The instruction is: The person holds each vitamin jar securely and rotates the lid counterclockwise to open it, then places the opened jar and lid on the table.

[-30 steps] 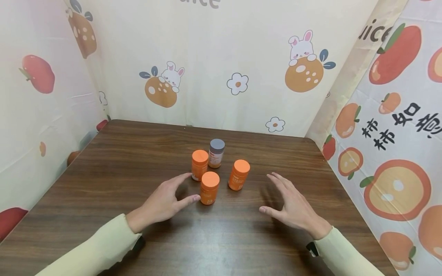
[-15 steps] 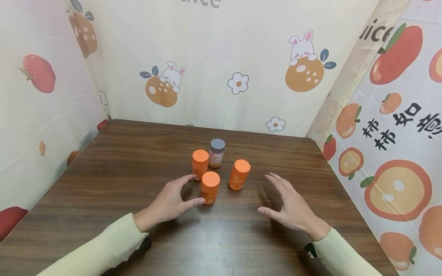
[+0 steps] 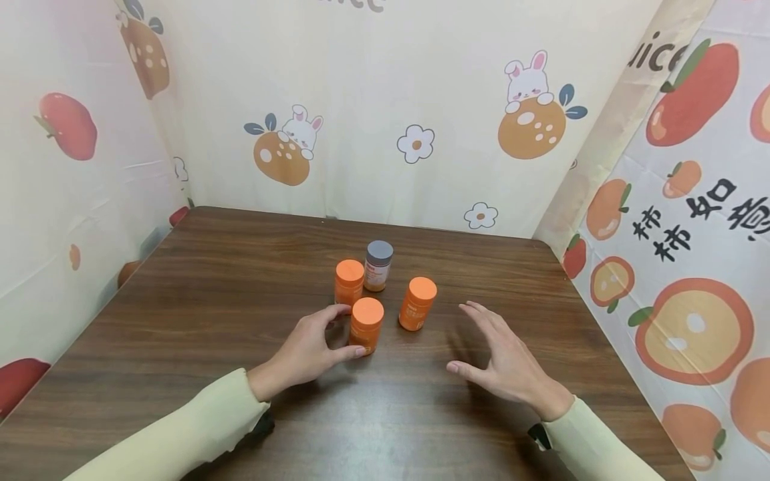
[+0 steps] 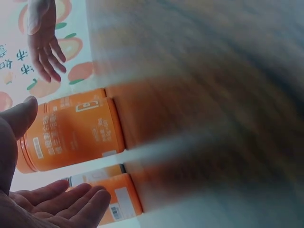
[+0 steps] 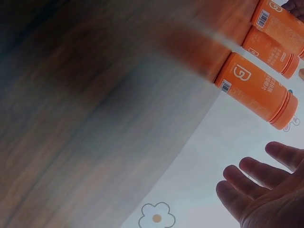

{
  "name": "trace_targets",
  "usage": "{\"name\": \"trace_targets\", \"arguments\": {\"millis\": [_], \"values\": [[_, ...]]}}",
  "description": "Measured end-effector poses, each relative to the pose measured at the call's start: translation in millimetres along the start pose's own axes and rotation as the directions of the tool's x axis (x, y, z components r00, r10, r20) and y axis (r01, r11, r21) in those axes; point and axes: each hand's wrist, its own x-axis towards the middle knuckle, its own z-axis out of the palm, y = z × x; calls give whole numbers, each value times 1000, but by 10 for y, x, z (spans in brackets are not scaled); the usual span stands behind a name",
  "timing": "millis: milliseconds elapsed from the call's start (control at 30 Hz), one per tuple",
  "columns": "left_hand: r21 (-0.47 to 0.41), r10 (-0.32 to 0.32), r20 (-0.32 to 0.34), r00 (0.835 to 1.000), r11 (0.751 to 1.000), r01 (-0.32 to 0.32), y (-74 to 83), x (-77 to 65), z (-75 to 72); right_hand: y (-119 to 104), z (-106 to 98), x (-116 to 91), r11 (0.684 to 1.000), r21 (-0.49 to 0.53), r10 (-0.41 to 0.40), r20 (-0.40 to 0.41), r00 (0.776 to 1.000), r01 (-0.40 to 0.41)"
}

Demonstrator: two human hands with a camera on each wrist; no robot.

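An orange bottle with an orange lid stands upright on the table, nearest to me. My left hand is at its left side, thumb before it and straight fingers behind, between it and a second orange bottle. In the left wrist view, the front bottle lies between thumb and fingers, with a gap on the finger side. A third orange bottle stands to the right; my right hand hovers farther right, fingers extended and holding nothing. A grey-lidded bottle stands at the back.
The dark wooden table runs back to a printed curtain. Another printed cloth hangs along the right side, and one along the left.
My left hand has moved right, bringing its thumb and fingers around the front orange bottle. My right hand has drifted slightly left. The bottles stand where they were.
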Motion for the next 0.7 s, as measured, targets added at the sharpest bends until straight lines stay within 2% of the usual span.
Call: {"name": "trace_targets", "arguments": {"millis": [467,700], "values": [[-25,-69,17,997,997,69,46,118,57,-39,20,-8,1000,18,-22,-8,1000,23],[-59,-82,21,996,995,83,47,163,101,-72,19,-12,999,28,-38,-14,999,38]]}}
